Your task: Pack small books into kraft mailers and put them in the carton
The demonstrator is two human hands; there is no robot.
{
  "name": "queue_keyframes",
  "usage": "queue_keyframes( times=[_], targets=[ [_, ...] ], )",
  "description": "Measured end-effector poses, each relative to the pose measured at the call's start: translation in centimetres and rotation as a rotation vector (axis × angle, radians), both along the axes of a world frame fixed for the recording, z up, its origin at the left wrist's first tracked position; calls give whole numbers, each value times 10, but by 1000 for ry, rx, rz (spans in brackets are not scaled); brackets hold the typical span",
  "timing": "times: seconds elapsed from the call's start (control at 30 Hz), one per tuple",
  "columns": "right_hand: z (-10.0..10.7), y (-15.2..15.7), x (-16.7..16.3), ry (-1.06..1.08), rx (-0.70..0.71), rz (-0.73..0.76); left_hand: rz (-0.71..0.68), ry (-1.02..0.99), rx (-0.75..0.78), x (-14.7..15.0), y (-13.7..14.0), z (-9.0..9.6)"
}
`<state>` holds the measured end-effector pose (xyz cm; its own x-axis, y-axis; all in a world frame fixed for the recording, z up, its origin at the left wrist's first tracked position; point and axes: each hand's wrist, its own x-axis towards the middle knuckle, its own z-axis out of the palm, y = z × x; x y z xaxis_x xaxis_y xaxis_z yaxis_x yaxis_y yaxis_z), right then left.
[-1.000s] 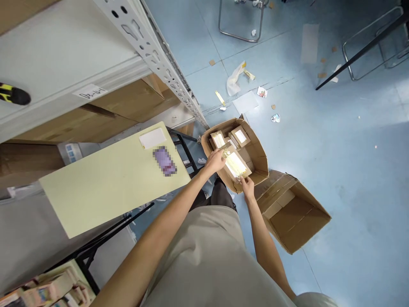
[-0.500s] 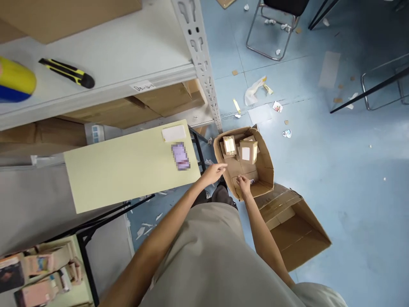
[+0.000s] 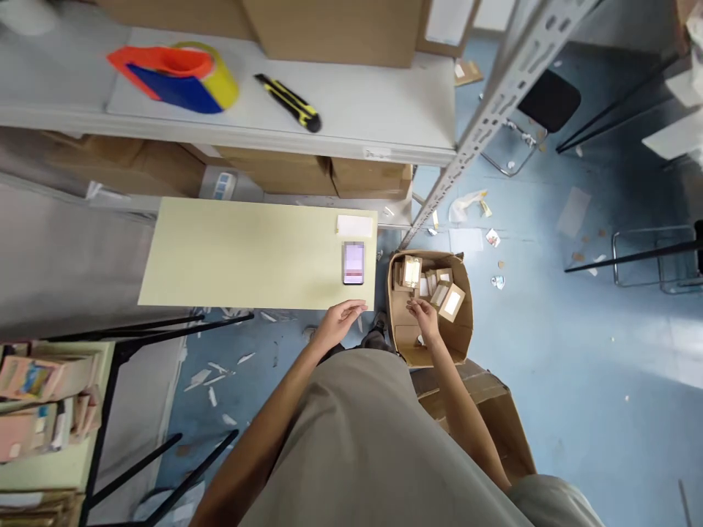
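On the right end of the desk a phone is placed, behind the desk a cutter is laid on the shelf, to the right of a tape dispenser, and on the floor, right of the desk, boxes are contained in a carton.

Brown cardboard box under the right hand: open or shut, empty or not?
Open, not empty: no flaps cover the brown cardboard box, and small brown packages with white labels lie inside it.
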<state>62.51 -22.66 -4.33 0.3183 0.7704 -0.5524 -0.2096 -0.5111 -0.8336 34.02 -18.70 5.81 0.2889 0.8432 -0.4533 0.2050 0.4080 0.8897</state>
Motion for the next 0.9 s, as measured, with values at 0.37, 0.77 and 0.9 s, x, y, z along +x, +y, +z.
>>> queue_keyframes(
  times=[0.37,0.77,0.9],
  targets=[
    [112,60,-226,-94,290,414,452,-126,90,-218,-61,34],
    [139,48,-532,-49,302,1099,1100,-160,187,-429,-183,34],
    [144,45,-617,-28,296,1264,1309,-162,169,-467,-221,29]
  ],
)
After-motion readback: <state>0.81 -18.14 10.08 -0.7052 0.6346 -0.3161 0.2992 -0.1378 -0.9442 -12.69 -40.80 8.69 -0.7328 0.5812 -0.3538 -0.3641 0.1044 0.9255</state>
